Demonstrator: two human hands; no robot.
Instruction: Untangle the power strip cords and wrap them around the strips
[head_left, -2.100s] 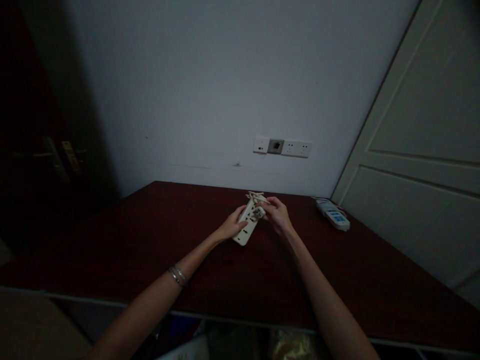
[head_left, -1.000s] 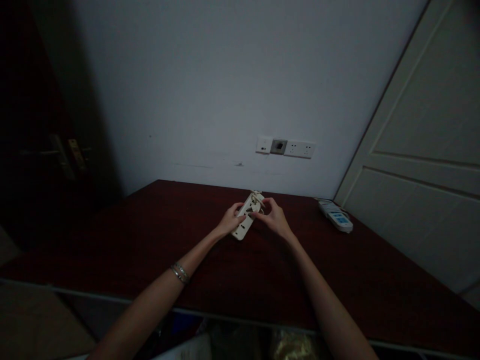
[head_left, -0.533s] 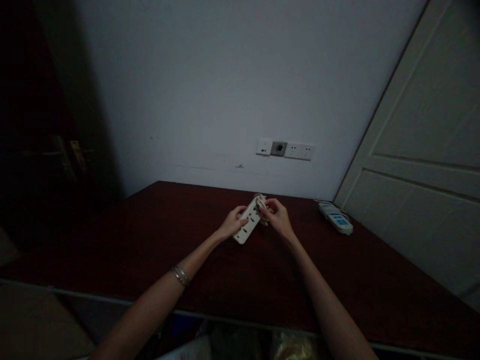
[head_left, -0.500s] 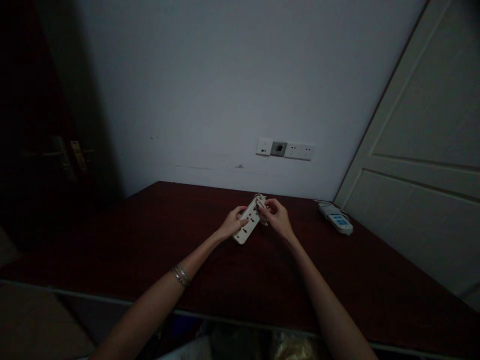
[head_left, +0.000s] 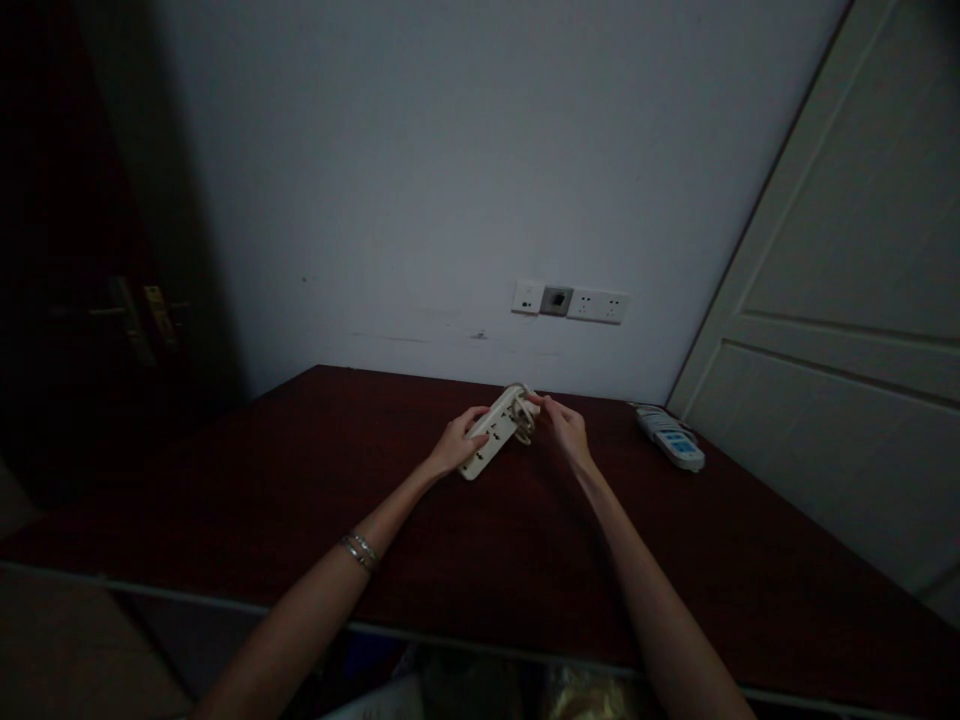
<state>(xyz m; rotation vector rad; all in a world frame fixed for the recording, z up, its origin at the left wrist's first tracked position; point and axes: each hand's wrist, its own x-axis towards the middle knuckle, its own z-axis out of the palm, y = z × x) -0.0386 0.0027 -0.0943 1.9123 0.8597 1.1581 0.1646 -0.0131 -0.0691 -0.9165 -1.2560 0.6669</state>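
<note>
A white power strip (head_left: 491,436) lies slantwise over the far middle of a dark red table (head_left: 315,500). My left hand (head_left: 454,447) grips its near left side, thumb on top. My right hand (head_left: 564,425) pinches the white cord (head_left: 523,412) bundled at the strip's far end. The light is dim and the cord's shape is hard to read. A bracelet sits on my left wrist.
A second white power strip with a blue label (head_left: 672,440) lies at the table's far right, beside a white door (head_left: 847,340). Wall sockets (head_left: 570,302) sit on the wall behind. A dark door with a handle (head_left: 135,320) stands at left.
The power strip has turned a little, and my right hand has moved from over its top to the cord at its far end. My left hand keeps its hold.
</note>
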